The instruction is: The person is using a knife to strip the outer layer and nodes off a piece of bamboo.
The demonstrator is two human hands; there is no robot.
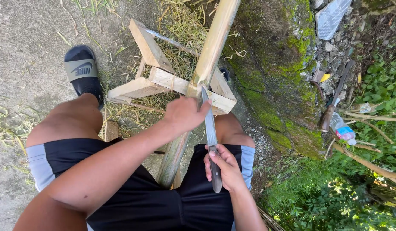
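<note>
**Bamboo pole braced on wooden stand, blade laid along it**

Ground: concrete point(22, 51) at left, mossy bank point(275, 81) at right, dry grass shavings strewn between.

Bamboo pole point(206, 64) runs lengthwise between the seated person's knees, its far part resting in the crotch of a crossed wooden stand point(163, 81); near end passes down between the thighs. This placement appears to pin the pole so it cannot roll.

Left hand point(185, 114) clenched over the pole just behind the stand, thumb side against the blade back, seemingly steadying both.

Right hand point(223, 169) closed around the handle of a long knife point(210, 124); blade lies nearly parallel to the pole, tip touching it near the stand.

Left foot in a dark slide sandal point(83, 70), planted beside the stand.

Aside on the bank: a second wooden-handled tool point(334, 98) and a plastic bottle point(342, 129), well apart from the hands.
</note>
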